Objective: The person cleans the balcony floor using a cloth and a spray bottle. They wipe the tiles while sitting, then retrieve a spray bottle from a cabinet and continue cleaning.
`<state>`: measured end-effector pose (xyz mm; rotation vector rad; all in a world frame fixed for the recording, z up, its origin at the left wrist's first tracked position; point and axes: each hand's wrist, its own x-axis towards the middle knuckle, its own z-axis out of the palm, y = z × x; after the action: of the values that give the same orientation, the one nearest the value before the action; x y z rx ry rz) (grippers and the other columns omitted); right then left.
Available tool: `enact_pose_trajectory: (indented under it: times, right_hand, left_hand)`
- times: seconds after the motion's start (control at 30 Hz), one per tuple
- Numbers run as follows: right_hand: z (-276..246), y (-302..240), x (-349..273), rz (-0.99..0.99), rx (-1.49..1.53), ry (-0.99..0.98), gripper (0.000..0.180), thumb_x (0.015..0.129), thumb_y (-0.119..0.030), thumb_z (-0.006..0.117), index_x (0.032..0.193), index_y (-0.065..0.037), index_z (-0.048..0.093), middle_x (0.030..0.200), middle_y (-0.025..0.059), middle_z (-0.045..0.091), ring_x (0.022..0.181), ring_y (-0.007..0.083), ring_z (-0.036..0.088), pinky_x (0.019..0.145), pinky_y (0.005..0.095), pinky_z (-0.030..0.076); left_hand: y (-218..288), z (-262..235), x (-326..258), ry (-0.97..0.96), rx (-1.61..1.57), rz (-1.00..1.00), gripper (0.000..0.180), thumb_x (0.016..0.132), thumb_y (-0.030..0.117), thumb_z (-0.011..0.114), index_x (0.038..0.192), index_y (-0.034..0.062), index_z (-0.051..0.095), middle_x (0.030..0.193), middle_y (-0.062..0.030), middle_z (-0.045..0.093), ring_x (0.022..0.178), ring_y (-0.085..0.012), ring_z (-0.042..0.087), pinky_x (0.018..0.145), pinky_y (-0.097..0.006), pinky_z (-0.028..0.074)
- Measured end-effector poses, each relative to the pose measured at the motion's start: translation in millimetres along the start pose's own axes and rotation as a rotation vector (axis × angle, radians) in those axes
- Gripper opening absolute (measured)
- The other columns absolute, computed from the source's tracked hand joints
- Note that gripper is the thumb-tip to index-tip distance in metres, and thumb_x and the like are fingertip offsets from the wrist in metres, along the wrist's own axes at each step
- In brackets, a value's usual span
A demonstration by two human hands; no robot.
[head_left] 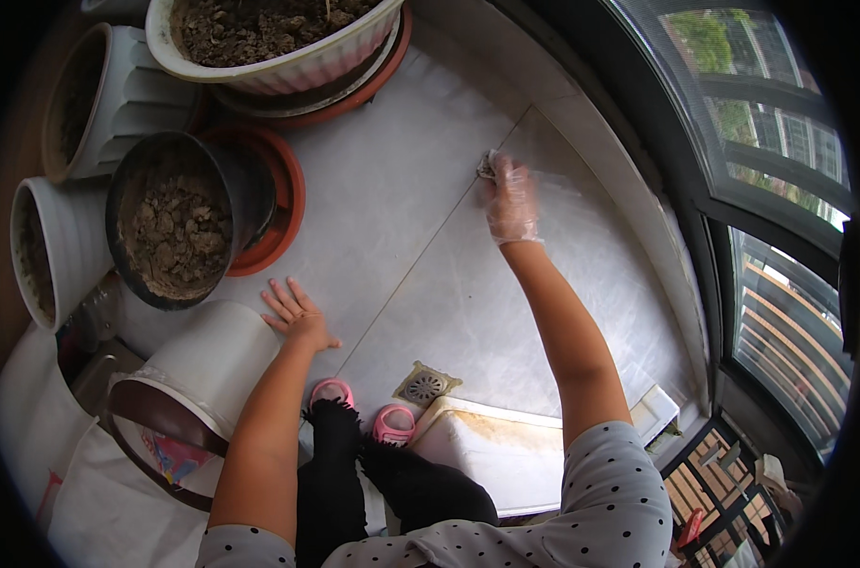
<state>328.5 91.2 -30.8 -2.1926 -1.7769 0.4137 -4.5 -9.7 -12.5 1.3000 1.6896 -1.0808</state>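
My right hand (512, 204) wears a thin, clear plastic glove. Its fingers are closed on a small crumpled grey-white wad (488, 165), pressed to the grey tiled floor (402, 208) along a dark tile joint. What the wad is made of is hard to tell. My left hand (298, 315) is bare, its fingers spread on the floor. It lies between a black pot of dry soil (179, 222) and a white bin with a brown rim (212, 350).
A long white planter of soil (278, 66) stands at the far left, with a terracotta saucer (283, 194) nearer. White pots (132, 104) line the left side. By my pink shoes (392, 424) are a floor drain (427, 383) and a stained white box (496, 450). Windows (780, 189) border the right.
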Motion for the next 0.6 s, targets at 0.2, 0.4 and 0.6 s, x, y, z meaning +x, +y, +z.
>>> enact_pose_trajectory:
  times: [0.2, 0.4, 0.6]
  right_hand:
    - [9.6, -10.5, 3.5, -0.087, -0.081, 0.129, 0.029, 0.075, -0.008, 0.063, 0.103, -0.009, 0.055, 0.09, 0.0164, 0.053, 0.08, 0.0354, 0.05, 0.067, 0.0445, 0.045]
    - [27.2, -25.6, 11.6, -0.303, 0.041, 0.211, 0.023, 0.073, -0.007, 0.063, 0.094, -0.007, 0.055, 0.08, 0.0154, 0.054, 0.078, 0.0339, 0.051, 0.065, 0.0427, 0.043]
    - [51.9, -67.8, -104.4, 0.37, 0.652, -0.307, 0.016, 0.083, -0.016, 0.056, 0.094, -0.005, 0.053, 0.085, 0.0145, 0.052, 0.08, 0.0294, 0.053, 0.069, 0.0381, 0.045]
  left_hand:
    - [-2.9, 7.3, 3.3, 0.027, -0.013, -0.002, 0.148, 0.051, 0.042, 0.086, 0.13, -0.0061, -0.03, 0.135, -0.0358, -0.03, 0.126, -0.0518, -0.026, 0.1, -0.068, 0.003]
    - [-1.8, 6.8, 3.4, 0.035, -0.02, 0.003, 0.147, 0.051, 0.042, 0.086, 0.132, -0.0035, -0.029, 0.137, -0.0327, -0.029, 0.127, -0.0501, -0.025, 0.1, -0.068, 0.001]
    - [-4.5, 4.1, 4.3, 0.025, 0.002, -0.023, 0.148, 0.05, 0.043, 0.086, 0.132, -0.0041, -0.028, 0.137, -0.0331, -0.029, 0.127, -0.0506, -0.025, 0.1, -0.068, 0.003]
